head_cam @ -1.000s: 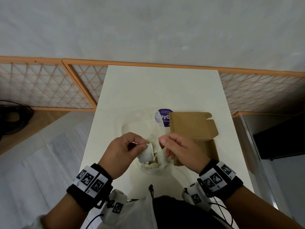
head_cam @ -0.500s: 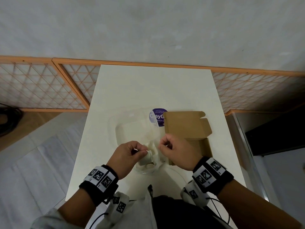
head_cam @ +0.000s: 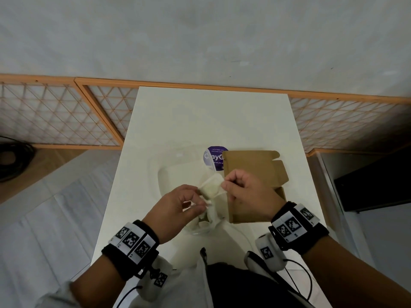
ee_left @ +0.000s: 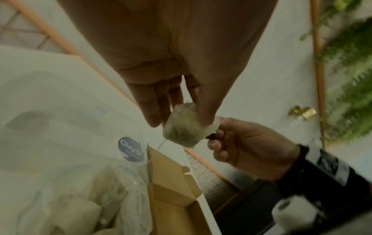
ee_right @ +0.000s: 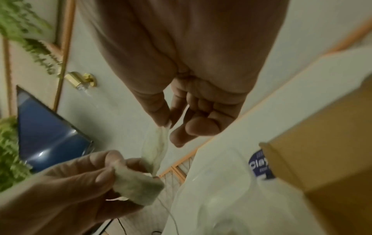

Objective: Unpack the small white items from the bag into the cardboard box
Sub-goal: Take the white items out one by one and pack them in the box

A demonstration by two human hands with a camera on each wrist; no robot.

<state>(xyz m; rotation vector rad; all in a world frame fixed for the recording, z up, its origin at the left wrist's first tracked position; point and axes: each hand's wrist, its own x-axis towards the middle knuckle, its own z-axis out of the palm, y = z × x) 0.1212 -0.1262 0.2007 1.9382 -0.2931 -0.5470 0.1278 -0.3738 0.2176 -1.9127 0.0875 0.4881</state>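
A small white item (head_cam: 211, 185) hangs over the table between both hands. My left hand (head_cam: 200, 196) pinches it (ee_left: 184, 128) from the left. My right hand (head_cam: 224, 185) pinches a thin flap of it (ee_right: 159, 146) between thumb and forefinger. Below lies the clear plastic bag (head_cam: 178, 174) with a purple sticker (head_cam: 214, 157); more white items (ee_left: 76, 213) show inside it. The open cardboard box (head_cam: 255, 210) stands just right of the bag, under my right hand, its lid (head_cam: 251, 165) folded back.
The white table (head_cam: 211, 121) is narrow, with floor dropping off on the left and right. An orange lattice fence (head_cam: 55, 116) runs behind it. A dark cabinet (head_cam: 378, 185) stands to the right and black cables (head_cam: 13, 158) lie far left.
The left hand has lifted the white item up out of the bag's mouth towards the box. The right hand has taken hold of its other side.
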